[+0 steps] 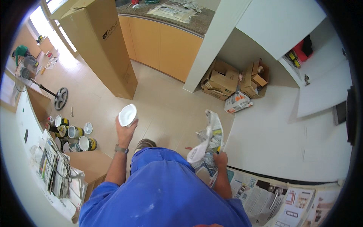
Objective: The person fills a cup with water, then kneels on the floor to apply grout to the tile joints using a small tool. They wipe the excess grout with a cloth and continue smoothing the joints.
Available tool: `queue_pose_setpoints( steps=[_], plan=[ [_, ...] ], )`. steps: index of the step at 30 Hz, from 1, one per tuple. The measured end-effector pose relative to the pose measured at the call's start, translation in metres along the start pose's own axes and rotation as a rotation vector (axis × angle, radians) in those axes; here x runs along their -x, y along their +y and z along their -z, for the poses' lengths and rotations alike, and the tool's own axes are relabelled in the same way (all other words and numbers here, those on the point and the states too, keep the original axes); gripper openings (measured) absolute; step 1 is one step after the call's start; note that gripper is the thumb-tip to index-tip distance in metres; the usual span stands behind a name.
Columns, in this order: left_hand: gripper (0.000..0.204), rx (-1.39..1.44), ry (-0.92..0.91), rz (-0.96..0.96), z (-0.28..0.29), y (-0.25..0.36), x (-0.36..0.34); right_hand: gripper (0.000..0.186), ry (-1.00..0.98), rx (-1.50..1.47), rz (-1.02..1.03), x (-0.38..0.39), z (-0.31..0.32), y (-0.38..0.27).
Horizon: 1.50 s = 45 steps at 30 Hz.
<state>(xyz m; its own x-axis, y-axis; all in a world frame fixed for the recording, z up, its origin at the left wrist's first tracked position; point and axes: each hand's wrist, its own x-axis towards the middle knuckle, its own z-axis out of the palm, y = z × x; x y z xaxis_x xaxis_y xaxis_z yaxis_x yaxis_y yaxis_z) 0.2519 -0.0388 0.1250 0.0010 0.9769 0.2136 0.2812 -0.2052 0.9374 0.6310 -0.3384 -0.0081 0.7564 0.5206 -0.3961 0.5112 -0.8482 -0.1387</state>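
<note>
My left hand [124, 133] is closed round a white plastic tub [127, 115], held out over the floor with its open top facing up. A wristwatch [121, 149] is on that wrist. On the other side my right hand [221, 160] is closed at the edge of a crumpled newspaper sheet [214, 130], which rises above the fist. A slim yellow-and-black piece [218, 150] sticks out at the fingers; its kind is unclear. A pale, printed flap [198, 152] hangs to the left of it. What lies inside the right fist is hidden.
A tall cardboard box [100, 49] stands ahead on the left. Paint cans [85, 143] and a standing fan [60, 99] are at left, above stacked newspapers [56, 170]. Cardboard boxes [224, 80] fill the right alcove, below an open cabinet door [321, 90]. Newspaper [257, 200] covers the lower-right surface.
</note>
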Motion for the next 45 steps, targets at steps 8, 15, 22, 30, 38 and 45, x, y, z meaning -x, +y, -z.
queue_pose_setpoints(
  steps=[8, 15, 22, 30, 38, 45],
  plan=[
    [0.056, 0.093, -0.161, -0.209, -0.122, -0.025, -0.185, 0.047, 0.074, 0.072, -0.25, -0.02, 0.004, 0.0],
    [0.057, 0.109, -0.335, -0.247, -0.224, -0.001, -0.327, 0.044, 0.017, 0.01, -0.484, -0.026, 0.026, -0.037],
    [0.063, 0.196, -0.471, -0.214, -0.31, -0.001, -0.396, 0.044, -0.004, -0.115, -0.664, -0.033, 0.038, -0.087],
    [0.065, 0.237, -0.542, -0.181, -0.384, 0.014, -0.446, 0.044, 0.084, -0.175, -0.663, -0.11, 0.075, -0.107],
    [0.06, 0.187, -0.45, -0.233, -0.439, 0.036, -0.494, 0.047, 0.033, -0.112, -0.532, -0.234, 0.114, -0.071],
    [0.057, 0.08, -0.33, -0.276, -0.493, 0.049, -0.544, 0.042, 0.109, -0.095, -0.497, -0.285, 0.149, -0.089]
  ],
)
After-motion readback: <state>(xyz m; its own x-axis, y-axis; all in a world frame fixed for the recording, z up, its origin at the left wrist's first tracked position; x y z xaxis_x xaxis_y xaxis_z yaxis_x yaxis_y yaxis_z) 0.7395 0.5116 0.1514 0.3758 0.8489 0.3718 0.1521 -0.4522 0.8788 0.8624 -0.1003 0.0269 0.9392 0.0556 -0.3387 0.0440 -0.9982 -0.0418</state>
